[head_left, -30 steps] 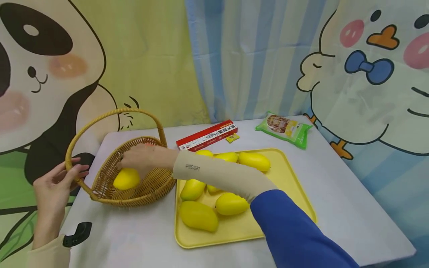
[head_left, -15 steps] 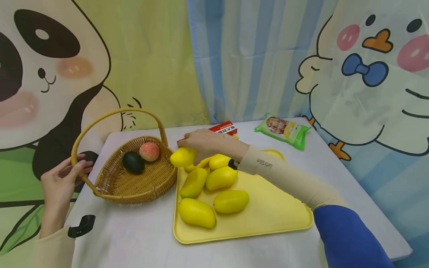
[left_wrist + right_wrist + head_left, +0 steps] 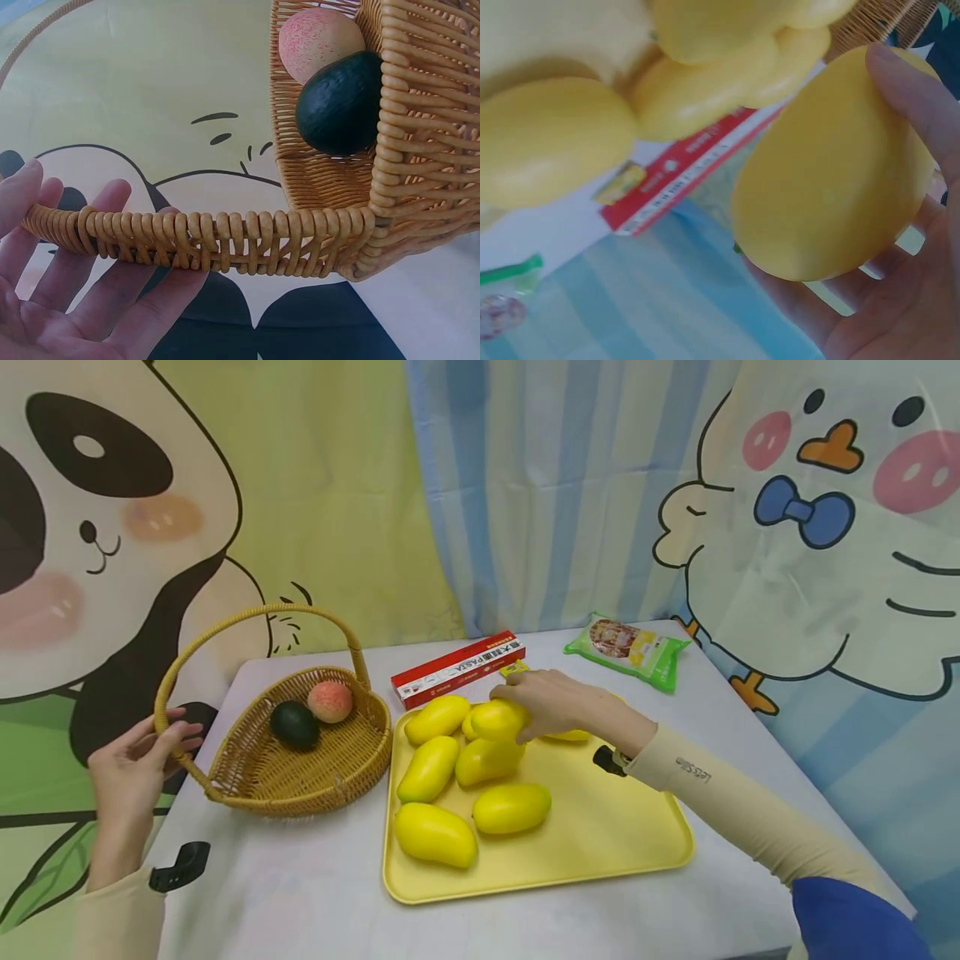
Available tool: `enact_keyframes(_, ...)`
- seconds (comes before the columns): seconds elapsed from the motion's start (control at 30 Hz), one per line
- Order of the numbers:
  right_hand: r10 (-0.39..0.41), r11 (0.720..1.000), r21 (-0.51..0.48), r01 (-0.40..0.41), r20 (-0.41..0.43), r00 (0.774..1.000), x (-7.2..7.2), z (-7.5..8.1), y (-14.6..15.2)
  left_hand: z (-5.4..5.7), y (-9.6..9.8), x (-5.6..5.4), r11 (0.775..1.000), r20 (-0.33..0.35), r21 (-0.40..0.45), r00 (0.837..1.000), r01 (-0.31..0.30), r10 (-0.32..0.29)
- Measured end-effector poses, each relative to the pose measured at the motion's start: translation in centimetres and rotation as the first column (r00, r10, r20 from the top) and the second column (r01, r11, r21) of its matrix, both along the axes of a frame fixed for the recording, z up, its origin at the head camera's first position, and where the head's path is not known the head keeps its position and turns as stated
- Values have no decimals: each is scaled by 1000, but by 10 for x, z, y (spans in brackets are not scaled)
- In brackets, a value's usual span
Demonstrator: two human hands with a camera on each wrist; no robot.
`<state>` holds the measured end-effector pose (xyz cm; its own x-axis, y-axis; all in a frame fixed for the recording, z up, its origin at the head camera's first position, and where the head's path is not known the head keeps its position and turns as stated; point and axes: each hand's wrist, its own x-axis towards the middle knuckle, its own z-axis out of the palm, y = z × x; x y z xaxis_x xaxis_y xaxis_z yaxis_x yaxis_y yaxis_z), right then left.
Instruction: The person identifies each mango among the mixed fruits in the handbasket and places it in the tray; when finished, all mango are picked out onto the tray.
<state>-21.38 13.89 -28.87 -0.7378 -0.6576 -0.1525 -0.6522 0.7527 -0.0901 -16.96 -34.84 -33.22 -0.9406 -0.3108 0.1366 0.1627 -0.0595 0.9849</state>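
Observation:
My left hand [image 3: 131,768] holds the side of the tall arched handle [image 3: 187,232] of a wicker basket [image 3: 322,789] at the table's left. Inside the basket lie a pink peach [image 3: 330,702] and a dark green avocado [image 3: 295,725], touching each other. My right hand [image 3: 551,702] grips a yellow mango [image 3: 498,718] over the back of the yellow tray [image 3: 607,843]; in the right wrist view the thumb [image 3: 907,82] and fingers are round it. Several more mangoes lie on the tray, among them one at the front [image 3: 435,835].
Behind the tray lie a red and white pasta box [image 3: 459,667], a small yellow packet [image 3: 514,668] and a green food bag [image 3: 628,650]. Cartoon curtains hang along the table's back. Tabletop [image 3: 300,877] shows in front of the basket.
My right hand, with the mango, has moved right from inside the basket to above the tray. The peach and avocado have come into sight. My left hand stays on the handle.

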Motion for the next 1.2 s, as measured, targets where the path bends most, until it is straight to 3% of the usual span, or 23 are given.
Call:
enact_keyframes(0.33,-50,997,-64,51,15,999,15,-45,44,2,0,1,999,20,-31,1000,-10,11)
enact_keyframes(0.73,-76,990,-114,83,63,995,23,-84,66,2,2,2,1000,15,-27,1000,-14,14)
enact_keyframes(1.2,-57,985,-161,65,55,997,26,-104,72,2,2,1,999,28,-30,999,-34,35)
